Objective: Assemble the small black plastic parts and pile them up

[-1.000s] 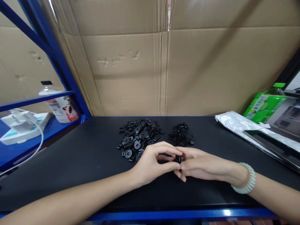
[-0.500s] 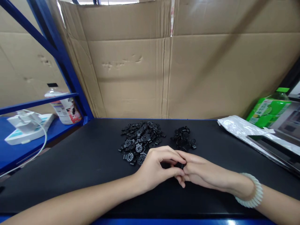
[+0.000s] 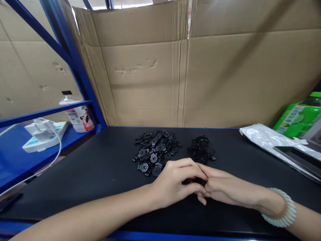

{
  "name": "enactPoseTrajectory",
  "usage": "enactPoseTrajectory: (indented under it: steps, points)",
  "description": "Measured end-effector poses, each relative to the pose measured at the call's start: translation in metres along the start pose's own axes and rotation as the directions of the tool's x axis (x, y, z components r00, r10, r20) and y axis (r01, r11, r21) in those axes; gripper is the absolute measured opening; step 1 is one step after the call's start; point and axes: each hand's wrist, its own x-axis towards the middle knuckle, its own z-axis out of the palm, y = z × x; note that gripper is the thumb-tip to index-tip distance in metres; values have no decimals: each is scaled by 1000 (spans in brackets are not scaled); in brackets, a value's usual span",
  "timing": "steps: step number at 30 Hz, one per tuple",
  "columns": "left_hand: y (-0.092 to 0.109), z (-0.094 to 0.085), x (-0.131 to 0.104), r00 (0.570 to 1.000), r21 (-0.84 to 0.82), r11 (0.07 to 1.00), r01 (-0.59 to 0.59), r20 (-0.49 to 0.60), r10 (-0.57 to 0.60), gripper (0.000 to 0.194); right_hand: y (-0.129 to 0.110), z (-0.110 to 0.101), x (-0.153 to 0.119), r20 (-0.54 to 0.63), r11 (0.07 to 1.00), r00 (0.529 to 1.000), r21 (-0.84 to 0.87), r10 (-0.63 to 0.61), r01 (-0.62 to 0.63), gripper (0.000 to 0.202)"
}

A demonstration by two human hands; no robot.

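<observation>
My left hand (image 3: 179,180) and my right hand (image 3: 220,183) meet over the front half of the black table. Between their fingertips is a small black plastic part (image 3: 199,181), mostly covered by the fingers. Both hands are closed around it. Just beyond my left hand lies a heap of black plastic parts (image 3: 156,149) with round, perforated discs. A smaller pile of black parts (image 3: 201,149) sits behind my right hand; their exact shape is hard to make out.
A silvery bag (image 3: 260,132) lies at right with a dark flat device (image 3: 298,157) on it, near a green pack (image 3: 298,117). At left, a power strip (image 3: 45,139) and a bottle (image 3: 77,117) stand on a blue shelf. Cardboard (image 3: 147,83) walls the back.
The whole view has shifted, so table and hands appear slightly further right. My hands stay together on the small black part, with the left fingers closing further over it.
</observation>
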Motion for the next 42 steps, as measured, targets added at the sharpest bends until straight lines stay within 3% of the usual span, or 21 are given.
enactPoseTrajectory:
  steps: [5, 9, 14, 23, 27, 33, 42]
  points:
    - [-1, 1, -1, 998, -26, 997, -66, 7, 66, 12, 2, -3, -1, -9, 999, 1000, -48, 22, -22, 43]
    - [-1, 5, -3, 999, -33, 999, -29, -19, 29, 13, 2, 0, 2, 17, 996, 1000, -90, -13, 15, 32]
    - [-4, 9, -5, 999, -24, 999, 49, -16, -49, 16, 1, 7, 4, -32, 995, 998, -83, -54, 51, 24]
    - [-6, 11, -5, 1000, -30, 999, 21, -18, -21, 15, -2, 5, -1, -36, 972, 999, -231, -41, 32, 20]
    - [-5, 12, -6, 999, -52, 998, 18, -38, -20, 15, 2, 3, 2, -23, 984, 999, -173, -49, 44, 20]
    - [-5, 15, -8, 995, -74, 997, 28, -95, -35, 15, 3, 7, 5, 17, 998, 999, 49, -40, 39, 21]
    - [-3, 17, -9, 989, -41, 998, 53, -136, -58, 13, 0, 8, 4, 9, 995, 999, 88, -46, 45, 24]
